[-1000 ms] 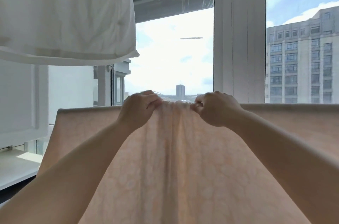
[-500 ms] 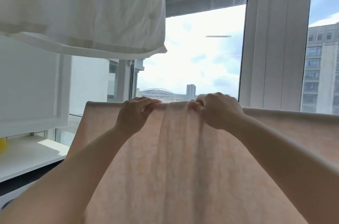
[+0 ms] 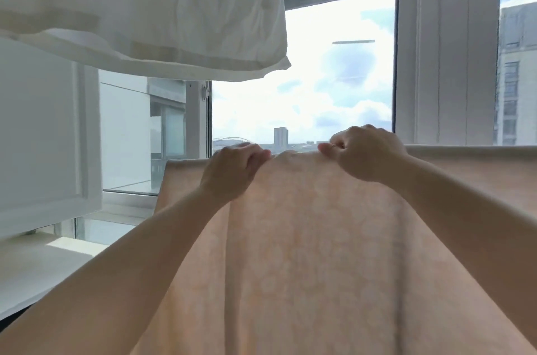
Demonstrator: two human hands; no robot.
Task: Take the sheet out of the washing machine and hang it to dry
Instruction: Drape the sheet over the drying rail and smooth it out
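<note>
A pale peach sheet (image 3: 313, 238) with a faint flower pattern hangs in front of me, its top edge running level across the view at hand height. Whatever carries that edge is hidden by the cloth. My left hand (image 3: 232, 171) grips the top edge with curled fingers. My right hand (image 3: 363, 151) pinches the same edge a short way to the right. Between the two hands the cloth bulges up in a small fold. The sheet drops away below and fills the lower frame.
A white garment (image 3: 162, 12) hangs overhead at the upper left. Behind the sheet are tall windows with a white frame post (image 3: 447, 49) on the right. A white cabinet door (image 3: 43, 136) and a white ledge (image 3: 35, 267) are on the left.
My hands have slid a little apart along the top edge, and the bunched folds between them have spread out. The view has turned left, showing more of the white garment.
</note>
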